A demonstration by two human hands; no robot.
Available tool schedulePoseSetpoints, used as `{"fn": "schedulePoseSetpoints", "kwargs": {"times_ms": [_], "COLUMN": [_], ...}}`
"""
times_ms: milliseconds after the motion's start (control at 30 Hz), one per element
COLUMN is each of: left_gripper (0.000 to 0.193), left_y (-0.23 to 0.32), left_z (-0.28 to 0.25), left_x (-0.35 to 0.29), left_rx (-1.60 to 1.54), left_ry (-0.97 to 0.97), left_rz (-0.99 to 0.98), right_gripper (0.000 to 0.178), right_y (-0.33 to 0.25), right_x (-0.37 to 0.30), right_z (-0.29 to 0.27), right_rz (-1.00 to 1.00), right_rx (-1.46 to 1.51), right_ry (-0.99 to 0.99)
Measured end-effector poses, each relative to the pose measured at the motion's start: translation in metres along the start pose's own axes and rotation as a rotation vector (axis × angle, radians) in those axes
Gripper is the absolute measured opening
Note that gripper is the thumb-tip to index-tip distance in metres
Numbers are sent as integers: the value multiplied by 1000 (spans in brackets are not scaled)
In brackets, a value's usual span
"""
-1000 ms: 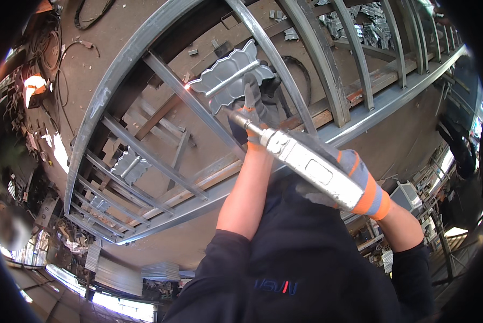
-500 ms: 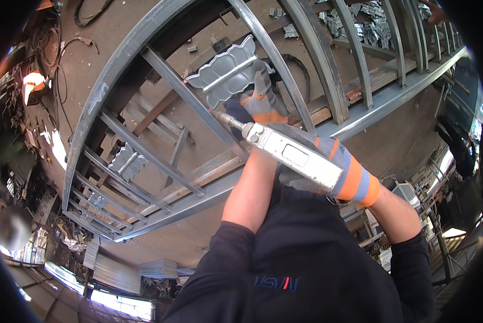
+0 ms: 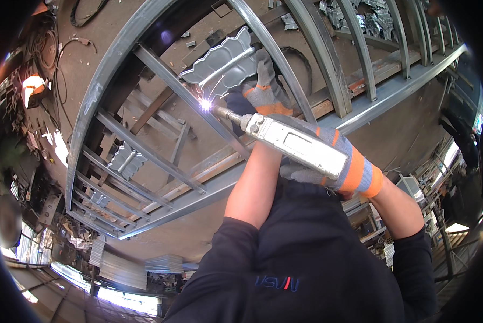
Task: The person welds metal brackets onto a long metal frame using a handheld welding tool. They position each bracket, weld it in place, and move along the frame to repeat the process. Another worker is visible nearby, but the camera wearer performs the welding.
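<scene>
My right hand (image 3: 354,164), in a grey and orange glove, is wrapped round a white handheld welding gun (image 3: 306,146). At its nozzle a bright spark (image 3: 205,104) burns against a steel bar (image 3: 166,76) of a large curved frame. Beyond the gun, my gloved left hand (image 3: 269,94) grips the right end of a silvery leaf-shaped metal ornament (image 3: 226,63). The ornament's left edge lies against the bar, just above the spark. Part of the left hand is hidden behind the ornament, and the gun crosses over my left forearm.
Another leaf ornament (image 3: 126,161) sits between bars farther left in the frame. The frame's bottom rail (image 3: 220,189) runs between me and the bars. Loose metal pieces (image 3: 365,21) are piled at the far right; cables (image 3: 55,48) lie on the floor at far left.
A bright welding spark with flying streaks has appeared at the gun's tip. The ornament and my left hand have shifted slightly in view; both hands keep their hold.
</scene>
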State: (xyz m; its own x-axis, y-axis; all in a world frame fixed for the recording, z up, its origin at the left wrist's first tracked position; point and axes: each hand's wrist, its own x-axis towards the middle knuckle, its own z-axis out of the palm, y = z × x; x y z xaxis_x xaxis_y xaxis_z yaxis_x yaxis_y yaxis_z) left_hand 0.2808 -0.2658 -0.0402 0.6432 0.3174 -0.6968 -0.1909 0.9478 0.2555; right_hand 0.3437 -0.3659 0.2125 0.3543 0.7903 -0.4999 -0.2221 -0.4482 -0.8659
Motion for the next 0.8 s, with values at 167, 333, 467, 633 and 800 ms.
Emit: {"fn": "schedulePoseSetpoints", "kwargs": {"times_ms": [167,333,467,633,800], "left_gripper": [47,44,45,39,39], "left_y": [-3,-13,-5,-2,-18], "left_z": [-1,12,19,16,4], "left_x": [-2,-4,-12,-9,-3], "left_rx": [208,-103,39,35,314], "left_ry": [126,10,113,69,-15], "left_rz": [49,7,-23,-72,112], "right_gripper": [65,68,70,63,64], "right_y": [2,11,11,6,6], "right_x": [-1,-2,-4,-4,-2], "right_z": [1,4,4,2,3], "right_rz": [-19,-84,-68,-42,9], "right_rx": [73,84,106,101,203], "right_ry": [16,21,18,34,25]}}
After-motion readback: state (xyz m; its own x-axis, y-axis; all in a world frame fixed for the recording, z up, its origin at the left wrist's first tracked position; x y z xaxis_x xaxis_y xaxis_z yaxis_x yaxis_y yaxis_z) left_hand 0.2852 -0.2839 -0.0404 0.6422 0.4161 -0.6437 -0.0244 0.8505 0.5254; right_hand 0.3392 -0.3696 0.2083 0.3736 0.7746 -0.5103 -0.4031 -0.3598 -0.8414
